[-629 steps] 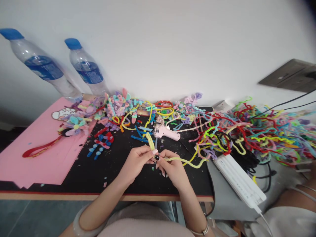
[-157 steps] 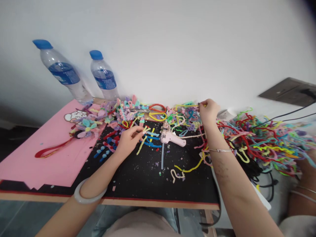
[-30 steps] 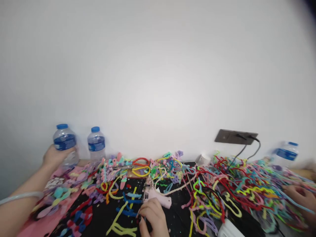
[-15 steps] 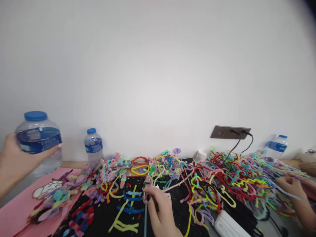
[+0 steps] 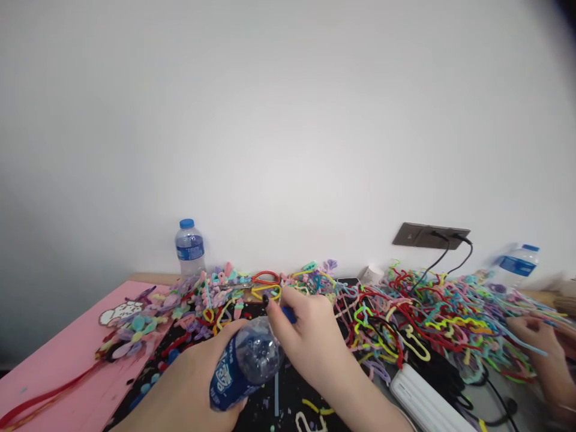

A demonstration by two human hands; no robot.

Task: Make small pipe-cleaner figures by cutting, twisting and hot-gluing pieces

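Note:
My left hand [image 5: 202, 372] is wrapped round a clear water bottle [image 5: 247, 363] with a blue label, held tilted over the black mat. My right hand [image 5: 306, 327] is closed over the blue cap [image 5: 288, 314] at the bottle's upper right end, its fingers bent round it. Whether the cap is loose on the neck cannot be seen. Beneath the bottle, a thin blue-grey stick [image 5: 276, 395] lies on the mat. Red and yellow scissor-like handles [image 5: 265, 278] show just beyond my right hand.
Pink paper [image 5: 49, 360] covers the left. A second bottle [image 5: 189, 247] stands by the wall. Tangled pipe cleaners [image 5: 432, 312] heap to the right, near a white power bank [image 5: 427, 399]. Another person's hands [image 5: 540, 339] work at the far right, below a wall socket [image 5: 429, 235].
My left hand has brought the bottle from the far left to the middle, tilting it. My right hand has let go of the fuzzy pinkish piece and moved onto the bottle's cap.

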